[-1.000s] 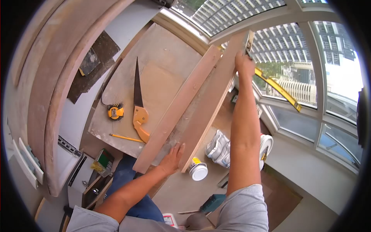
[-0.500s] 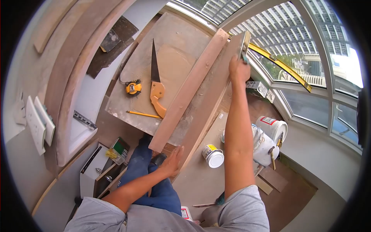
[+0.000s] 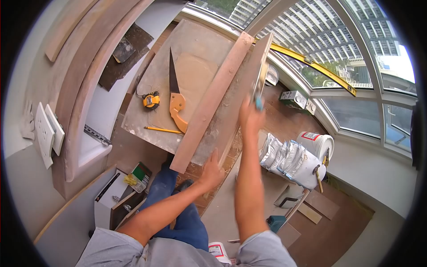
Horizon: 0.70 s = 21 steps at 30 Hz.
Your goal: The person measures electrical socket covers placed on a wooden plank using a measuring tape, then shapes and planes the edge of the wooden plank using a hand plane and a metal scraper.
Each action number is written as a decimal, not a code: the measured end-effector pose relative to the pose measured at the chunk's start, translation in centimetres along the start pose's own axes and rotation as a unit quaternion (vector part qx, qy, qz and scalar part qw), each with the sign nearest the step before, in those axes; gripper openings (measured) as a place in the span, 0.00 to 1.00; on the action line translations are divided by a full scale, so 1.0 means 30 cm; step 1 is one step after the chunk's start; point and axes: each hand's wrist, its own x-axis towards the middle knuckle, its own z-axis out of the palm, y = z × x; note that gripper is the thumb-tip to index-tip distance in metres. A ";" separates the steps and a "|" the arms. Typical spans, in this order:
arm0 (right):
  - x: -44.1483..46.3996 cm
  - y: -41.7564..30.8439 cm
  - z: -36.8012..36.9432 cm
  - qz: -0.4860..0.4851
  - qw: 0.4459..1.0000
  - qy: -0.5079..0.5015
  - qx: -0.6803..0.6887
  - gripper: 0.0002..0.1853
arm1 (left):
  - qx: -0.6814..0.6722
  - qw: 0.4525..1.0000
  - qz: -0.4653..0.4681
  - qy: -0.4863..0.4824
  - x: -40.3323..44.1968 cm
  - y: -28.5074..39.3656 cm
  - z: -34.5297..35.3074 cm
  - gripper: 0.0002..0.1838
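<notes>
A long wooden board point(image 3: 238, 95) stands slanted on its edge across the worktop. My right hand point(image 3: 251, 116) is closed round a hand plane point(image 3: 259, 86), a long metal tool with a teal part, blurred by motion, against the board's right edge. At the board's near end, my left hand point(image 3: 212, 172) grips it, one digit stretched up along its face. A second plank point(image 3: 213, 102) with a few shavings on it lies alongside to the left. Further left on the worktop are a handsaw point(image 3: 178, 104), a tape measure point(image 3: 151, 101) and a pencil point(image 3: 163, 129).
The worktop point(image 3: 195, 40) reaches toward the windows, where a yellow spirit level point(image 3: 316, 66) leans. White buckets point(image 3: 318, 144), a hammer point(image 3: 318, 177) and a wrapped white bundle point(image 3: 284, 155) stand right. Shavings lie on the floor below the board. An open drawer unit point(image 3: 109, 196) is at left.
My right hand has drawn the plane back along the board's edge, toward me. My left hand has shifted slightly up and right at the near end. The view has turned a little.
</notes>
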 end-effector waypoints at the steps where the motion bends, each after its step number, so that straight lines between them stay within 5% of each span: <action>1: -0.121 0.042 0.004 -0.024 0.998 0.042 0.042 0.18 | 0.001 1.000 0.013 0.006 -0.005 0.008 0.000 0.43; 6: -0.263 0.052 -0.006 0.037 0.999 0.011 -0.004 0.17 | -0.027 0.999 0.026 -0.007 0.001 0.035 -0.032 0.45; 12: 0.510 -0.126 0.090 -0.037 0.996 0.037 -0.073 0.20 | -0.028 0.998 -0.009 -0.050 0.006 0.027 -0.045 0.48; 13: 0.688 -0.171 0.076 -0.020 0.993 -0.063 -0.093 0.32 | -0.026 0.998 -0.002 -0.049 0.011 0.024 -0.041 0.48; 15: 0.902 -0.198 0.150 -0.018 0.992 0.003 -0.127 0.36 | -0.025 0.998 -0.002 -0.054 0.000 0.028 -0.043 0.49; 21: 0.973 -0.234 0.135 -0.014 0.995 0.005 -0.099 0.35 | 0.005 0.999 -0.007 -0.050 -0.016 0.007 -0.025 0.51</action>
